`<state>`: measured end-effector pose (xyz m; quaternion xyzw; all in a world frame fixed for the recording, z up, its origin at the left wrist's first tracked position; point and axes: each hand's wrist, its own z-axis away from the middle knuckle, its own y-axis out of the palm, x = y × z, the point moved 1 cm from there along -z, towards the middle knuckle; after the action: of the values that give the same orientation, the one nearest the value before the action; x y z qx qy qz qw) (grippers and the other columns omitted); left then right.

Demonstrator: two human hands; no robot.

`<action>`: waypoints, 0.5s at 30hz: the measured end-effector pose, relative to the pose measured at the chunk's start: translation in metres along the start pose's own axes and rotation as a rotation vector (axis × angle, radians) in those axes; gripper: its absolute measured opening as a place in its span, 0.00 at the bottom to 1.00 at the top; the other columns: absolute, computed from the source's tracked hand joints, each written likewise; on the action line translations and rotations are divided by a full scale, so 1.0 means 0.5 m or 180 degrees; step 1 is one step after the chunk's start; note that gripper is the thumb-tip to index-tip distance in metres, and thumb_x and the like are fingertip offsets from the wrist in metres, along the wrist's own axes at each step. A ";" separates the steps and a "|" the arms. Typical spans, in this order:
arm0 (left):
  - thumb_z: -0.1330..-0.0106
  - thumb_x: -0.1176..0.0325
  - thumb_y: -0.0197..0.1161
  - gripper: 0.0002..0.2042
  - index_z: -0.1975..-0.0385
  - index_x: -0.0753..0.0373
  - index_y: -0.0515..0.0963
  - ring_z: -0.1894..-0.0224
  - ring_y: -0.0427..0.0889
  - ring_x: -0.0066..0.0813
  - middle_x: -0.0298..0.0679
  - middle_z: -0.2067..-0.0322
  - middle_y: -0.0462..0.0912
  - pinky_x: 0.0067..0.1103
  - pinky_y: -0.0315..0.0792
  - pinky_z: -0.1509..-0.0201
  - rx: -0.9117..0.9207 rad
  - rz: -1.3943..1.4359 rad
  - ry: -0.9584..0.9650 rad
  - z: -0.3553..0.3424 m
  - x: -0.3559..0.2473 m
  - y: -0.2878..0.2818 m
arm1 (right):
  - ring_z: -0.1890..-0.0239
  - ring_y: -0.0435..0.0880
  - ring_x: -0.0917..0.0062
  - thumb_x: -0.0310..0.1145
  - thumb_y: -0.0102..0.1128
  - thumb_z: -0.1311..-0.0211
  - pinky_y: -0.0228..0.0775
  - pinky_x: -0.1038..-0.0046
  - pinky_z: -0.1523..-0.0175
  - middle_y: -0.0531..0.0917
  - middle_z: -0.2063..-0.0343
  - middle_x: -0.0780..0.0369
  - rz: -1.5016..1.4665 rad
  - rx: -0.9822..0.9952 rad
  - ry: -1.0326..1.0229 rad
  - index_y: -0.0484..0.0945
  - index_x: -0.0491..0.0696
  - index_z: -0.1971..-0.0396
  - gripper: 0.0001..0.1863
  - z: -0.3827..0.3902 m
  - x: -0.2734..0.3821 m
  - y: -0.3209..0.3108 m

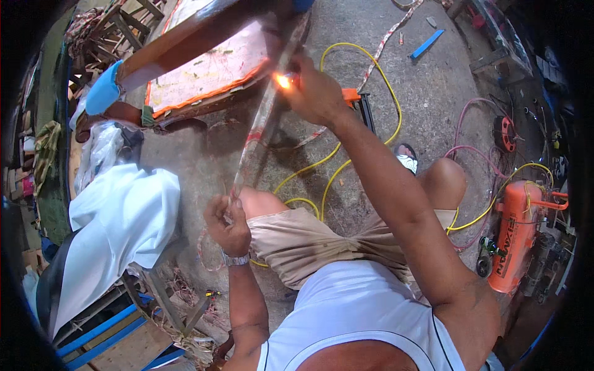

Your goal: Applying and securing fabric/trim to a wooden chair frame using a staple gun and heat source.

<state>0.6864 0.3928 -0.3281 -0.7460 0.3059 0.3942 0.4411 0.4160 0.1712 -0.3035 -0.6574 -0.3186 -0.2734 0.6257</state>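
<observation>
And here's the strap (252,139), slanting from the top centre of the frame down to the left of centre, pulled nearly straight. The left hand (228,226) has its lower visible part pinched, fingers closed on it. Up at top centre the right hand (309,89) is curled around what looks like a lighter, mostly hidden, and a bright flame (284,81) shows right beside the strap; whether those fingers also touch the strap, I can't tell.

Steady now! Doing this well, I'd judge, means holding the strap firm with the left, giving the flame short touches and leaving the right fingertips clear of the heat. Mind the pink panel (210,68) at upper left, close by with its orange edge; a stray lick could scorch it. The yellow hose (400,114), looping through the centre, deserves a wide berth too.
</observation>
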 end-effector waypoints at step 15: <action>0.33 0.79 0.67 0.22 0.41 0.67 0.70 0.53 0.79 0.25 0.39 0.56 0.80 0.24 0.73 0.45 -0.0016 -0.0055 0.0024 -0.010 0.007 0.004 | 0.54 0.85 0.43 0.44 0.58 0.33 0.76 0.47 0.47 0.85 0.60 0.39 0.0294 -0.0308 -0.0002 0.62 0.37 0.36 0.34 -0.056 -0.015 -0.045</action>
<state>0.6883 0.3869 -0.3306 -0.7511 0.3001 0.3884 0.4415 0.3950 0.1431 -0.2929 -0.7010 -0.2745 -0.2591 0.6051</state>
